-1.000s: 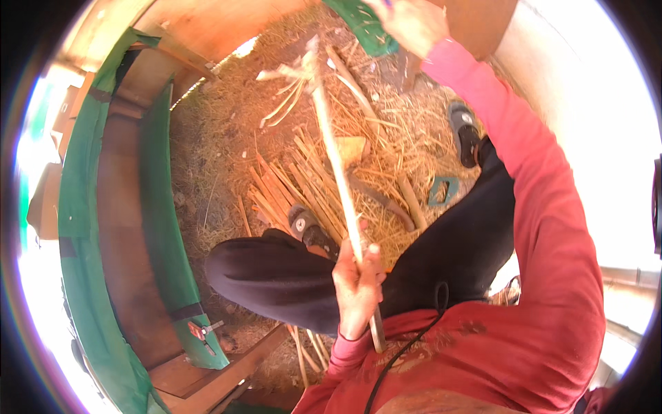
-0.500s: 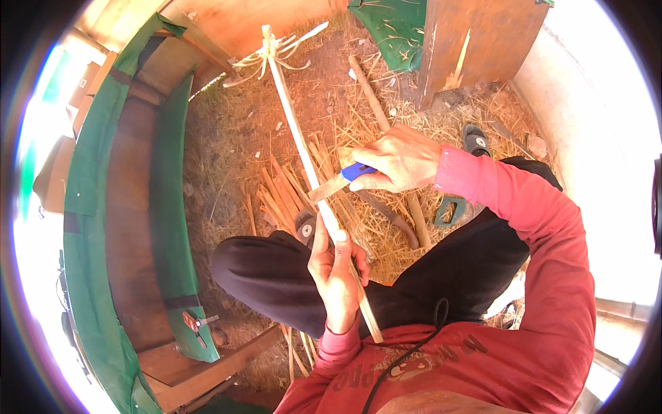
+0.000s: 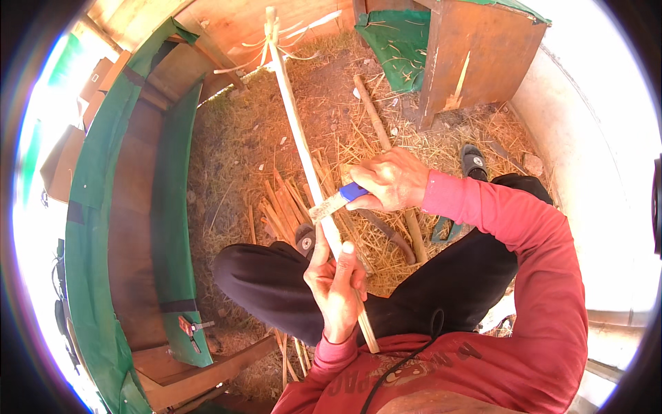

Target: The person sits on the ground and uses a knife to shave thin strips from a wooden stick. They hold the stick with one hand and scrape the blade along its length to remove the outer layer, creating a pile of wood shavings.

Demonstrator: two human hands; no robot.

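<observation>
R hand [image 3: 392,181] w/ knife [image 3: 338,201] lower on stick [image 3: 303,148]

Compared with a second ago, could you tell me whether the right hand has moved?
Yes. The right hand, gripping a blue-handled knife, came down from near the green tarp to the long pale wooden stick above the knee.

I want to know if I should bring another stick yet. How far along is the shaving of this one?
Partly done. Peeled strips curl off the far end of the long stick. In hand: the left hand grips its near end while the right hand sets the blue-handled knife against its middle. Left: the stretch near the left hand's fingers, as far as shows.
</observation>
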